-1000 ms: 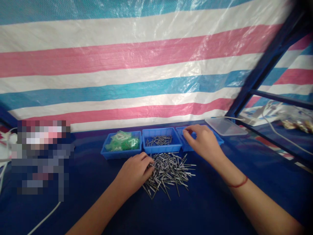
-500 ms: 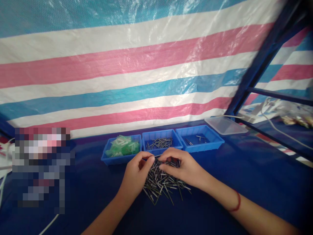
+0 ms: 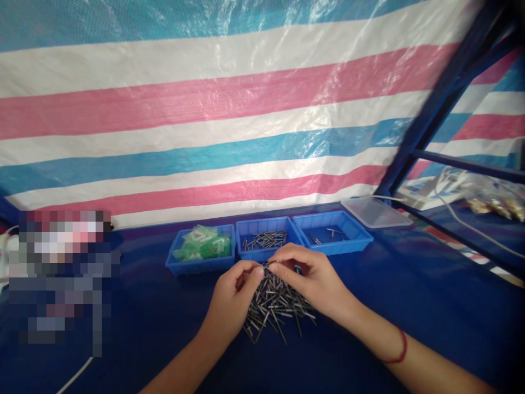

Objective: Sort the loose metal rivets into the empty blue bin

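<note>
A loose heap of thin metal blind rivets (image 3: 279, 306) lies on the dark blue table, right under my hands. My left hand (image 3: 233, 290) is at the heap's upper left, thumb and index finger pinched together on a small rivet. From the right, my right hand (image 3: 314, 276) meets it, its thumb and index fingertips also closed on a thin rivet, mostly hidden by the fingers. The two sets of fingertips almost touch above the heap. Behind them, the middle blue bin (image 3: 264, 223) holds more rivets, and the right blue bin (image 3: 348, 246) has several.
The left blue bin (image 3: 200, 268) contains green and clear plastic pieces. A clear plastic lid (image 3: 375, 213) lies behind the right bin. Striped sheeting (image 3: 229, 109) hangs at the back, with a dark blue frame post (image 3: 426, 115) at right. Something pixelated occupies the left side.
My right hand's thumb and index finger have closed together and come up to my left fingertips. My left hand has hardly moved. The view has shifted slightly.
</note>
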`<state>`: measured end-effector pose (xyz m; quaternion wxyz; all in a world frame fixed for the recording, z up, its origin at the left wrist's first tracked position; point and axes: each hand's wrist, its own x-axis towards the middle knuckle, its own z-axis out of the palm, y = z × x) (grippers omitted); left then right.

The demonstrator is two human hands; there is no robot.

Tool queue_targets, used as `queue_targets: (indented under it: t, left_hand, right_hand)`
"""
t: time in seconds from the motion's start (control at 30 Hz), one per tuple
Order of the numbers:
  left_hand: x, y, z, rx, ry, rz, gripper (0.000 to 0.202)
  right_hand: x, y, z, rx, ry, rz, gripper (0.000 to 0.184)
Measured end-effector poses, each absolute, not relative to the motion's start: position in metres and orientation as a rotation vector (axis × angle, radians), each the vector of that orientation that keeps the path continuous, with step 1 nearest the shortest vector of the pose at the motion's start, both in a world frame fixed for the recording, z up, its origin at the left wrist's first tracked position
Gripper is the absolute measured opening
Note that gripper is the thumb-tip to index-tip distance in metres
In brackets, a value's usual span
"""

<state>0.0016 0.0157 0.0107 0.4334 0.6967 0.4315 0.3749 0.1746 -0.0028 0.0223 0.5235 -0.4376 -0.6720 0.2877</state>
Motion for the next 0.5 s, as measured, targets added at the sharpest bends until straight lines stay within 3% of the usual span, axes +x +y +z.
queue_targets:
  t: [0.5]
  left_hand:
    - [-0.0017,0.0176,0.0095,1.912,1.072,1.042,0.014]
  right_hand:
    - [0.1782,-0.0011,0.0206,-1.067,-1.683,0.624,0.009]
